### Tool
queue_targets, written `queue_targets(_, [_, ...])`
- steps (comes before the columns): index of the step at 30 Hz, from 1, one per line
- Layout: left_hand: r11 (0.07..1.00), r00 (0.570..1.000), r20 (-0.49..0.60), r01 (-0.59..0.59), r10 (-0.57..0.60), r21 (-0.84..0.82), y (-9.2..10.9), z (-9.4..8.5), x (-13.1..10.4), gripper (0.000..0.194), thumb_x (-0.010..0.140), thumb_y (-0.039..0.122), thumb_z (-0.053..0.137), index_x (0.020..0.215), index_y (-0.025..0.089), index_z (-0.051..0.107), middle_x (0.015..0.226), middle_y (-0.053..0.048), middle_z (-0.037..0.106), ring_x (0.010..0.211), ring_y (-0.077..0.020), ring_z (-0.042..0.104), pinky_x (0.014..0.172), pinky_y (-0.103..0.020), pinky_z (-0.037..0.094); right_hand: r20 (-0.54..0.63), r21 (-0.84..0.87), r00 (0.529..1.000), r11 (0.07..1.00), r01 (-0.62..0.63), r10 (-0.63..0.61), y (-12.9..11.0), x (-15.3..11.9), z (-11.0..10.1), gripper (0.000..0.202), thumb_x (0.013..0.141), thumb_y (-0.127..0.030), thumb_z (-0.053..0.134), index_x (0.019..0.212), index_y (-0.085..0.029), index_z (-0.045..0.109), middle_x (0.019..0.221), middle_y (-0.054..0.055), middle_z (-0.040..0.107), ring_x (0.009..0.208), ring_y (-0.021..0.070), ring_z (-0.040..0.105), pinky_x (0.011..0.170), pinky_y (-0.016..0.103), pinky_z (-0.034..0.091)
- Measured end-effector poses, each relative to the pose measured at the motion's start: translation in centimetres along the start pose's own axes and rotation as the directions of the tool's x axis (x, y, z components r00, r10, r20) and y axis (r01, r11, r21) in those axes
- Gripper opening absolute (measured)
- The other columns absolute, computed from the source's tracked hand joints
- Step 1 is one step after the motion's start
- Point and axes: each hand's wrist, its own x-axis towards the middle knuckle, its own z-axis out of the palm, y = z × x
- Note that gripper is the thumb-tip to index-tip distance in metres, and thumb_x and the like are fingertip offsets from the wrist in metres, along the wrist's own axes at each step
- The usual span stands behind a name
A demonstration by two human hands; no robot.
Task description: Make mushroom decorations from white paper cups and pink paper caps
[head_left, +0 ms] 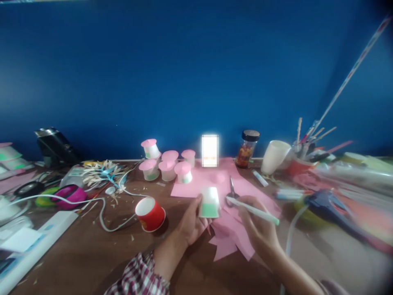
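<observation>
My left hand (pixel 193 223) is closed around a small white paper cup (pixel 210 201) whose lower part is coloured green. Between the fingers of my right hand (pixel 256 223) is a pale marker (pixel 258 212) with a green end, its other tip pointing left toward the cup. Scissors (pixel 232 192) lie just behind the marker on pink paper (pixel 202 180). Cut pink scraps (pixel 231 239) are spread between my two hands. A red paper cup (pixel 150 214) rests on its own, left of my left hand.
Several white cups topped with pink discs (pixel 168 166) stand at the back. Behind the paper is a bright blurred panel (pixel 210 150). A jar (pixel 247 149), a white cup (pixel 275 157) and a glue gun (pixel 334 213) are rightward; a power strip (pixel 46 241) and cable lie left.
</observation>
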Motion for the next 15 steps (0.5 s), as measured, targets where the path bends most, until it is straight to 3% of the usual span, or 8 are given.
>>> queue_targets(9, [0.998,0.998,-0.038,0.054,-0.055,-0.019,0.1,0.1,-0.1,0.036,0.093,0.038,0.046,0.102,0.008,0.064,0.088,-0.009,0.071,0.080,-0.0189,0.066,0.086,-0.035,0.049,-0.041,0.015,0.999,1.000,0.010,-0.010,-0.9,0.3,0.1,0.008,0.090,-0.029,0.052,0.091,-0.021,0.054,0.073,0.000,0.057,0.059,0.0123,0.051,0.049,0.021,0.042])
queue_targets(15, [0.999,1.000,-0.001,0.006,-0.006,0.043,-0.3,-0.2,0.2,0.035,0.092,0.036,0.048,0.110,0.009,0.063,0.102,-0.012,0.071,0.096,-0.0226,0.065,0.093,-0.037,0.047,-0.061,0.103,0.998,0.994,-0.024,0.030,-1.2,0.4,0.1,0.012,0.087,-0.031,0.054,0.087,-0.019,0.056,0.067,0.000,0.056,0.055,0.0118,0.050,0.048,0.022,0.041])
